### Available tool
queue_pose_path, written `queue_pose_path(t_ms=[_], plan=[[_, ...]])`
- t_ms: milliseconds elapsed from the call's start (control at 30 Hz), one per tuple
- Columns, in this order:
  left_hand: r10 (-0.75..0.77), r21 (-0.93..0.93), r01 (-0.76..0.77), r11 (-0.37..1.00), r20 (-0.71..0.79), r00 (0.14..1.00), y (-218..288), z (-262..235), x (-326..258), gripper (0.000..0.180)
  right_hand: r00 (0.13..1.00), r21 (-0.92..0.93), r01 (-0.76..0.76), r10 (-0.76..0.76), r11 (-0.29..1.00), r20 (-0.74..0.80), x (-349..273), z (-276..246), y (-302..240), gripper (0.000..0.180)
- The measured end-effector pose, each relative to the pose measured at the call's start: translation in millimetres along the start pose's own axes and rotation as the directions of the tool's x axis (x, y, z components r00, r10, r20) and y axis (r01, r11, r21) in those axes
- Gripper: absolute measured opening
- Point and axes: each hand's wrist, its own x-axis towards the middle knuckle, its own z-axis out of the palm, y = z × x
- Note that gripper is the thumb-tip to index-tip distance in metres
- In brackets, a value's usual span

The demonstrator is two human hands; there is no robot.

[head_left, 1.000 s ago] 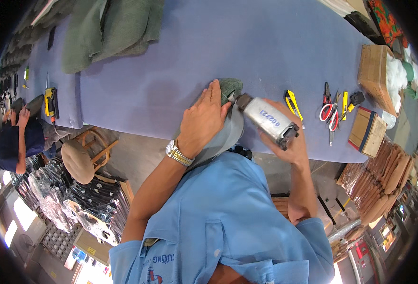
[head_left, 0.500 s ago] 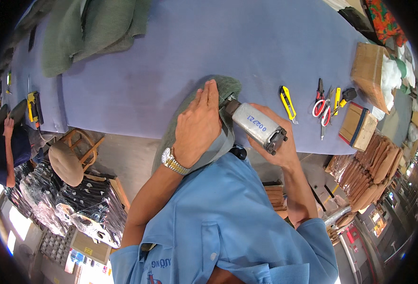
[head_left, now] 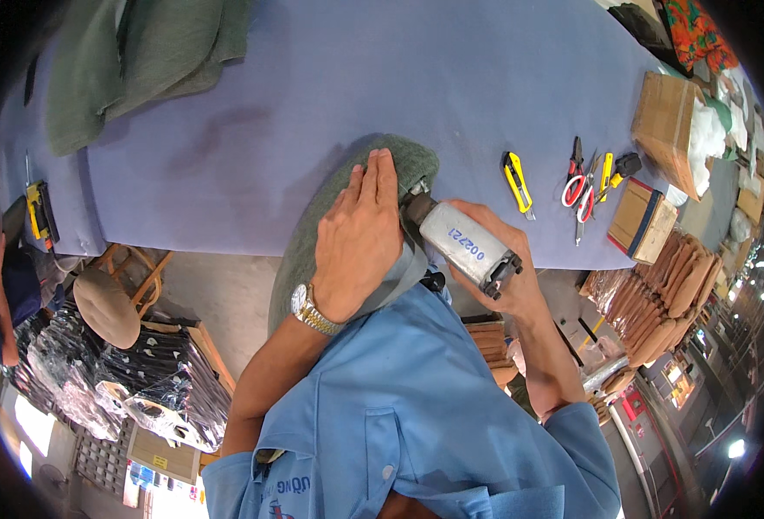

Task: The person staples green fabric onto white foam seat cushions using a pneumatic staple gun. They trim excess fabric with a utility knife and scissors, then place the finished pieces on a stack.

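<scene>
My left hand (head_left: 358, 242) lies flat, fingers together, on a piece of grey-green fabric (head_left: 330, 216) that hangs over the near edge of the purple-covered table (head_left: 356, 78). A metal watch sits on that wrist. My right hand (head_left: 507, 277) grips a silver cylindrical power tool (head_left: 464, 245), whose dark nose meets the fabric right beside my left fingertips. The tool's working tip is hidden by the fabric and my left hand.
A yellow utility knife (head_left: 517, 181), red-handled scissors (head_left: 577, 189) and small tools lie to the right. Cardboard boxes (head_left: 664, 123) and a flat box (head_left: 642, 221) stand further right. More green fabric (head_left: 140, 60) lies at the far left. A round stool (head_left: 109, 303) stands below the table edge.
The view has shifted a little; my left hand slid slightly along the fabric and the tool stays pressed at the fabric's edge in my right hand.
</scene>
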Motion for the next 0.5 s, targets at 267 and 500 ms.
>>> queue_pose_path(t_ms=[267, 500], plan=[[-0.034, -0.058, 0.040, 0.998, 0.088, 0.996, -4, 0, 5, 0.060, 0.981, -0.001, -0.188, 0.188, 0.982, 0.036, 7, 6, -4, 0.055], [-0.046, -0.067, 0.051, 0.996, 0.075, 0.996, -7, -2, 8, 0.060, 0.990, -0.064, -0.143, 0.143, 0.988, -0.001, 10, 13, -1, 0.056]])
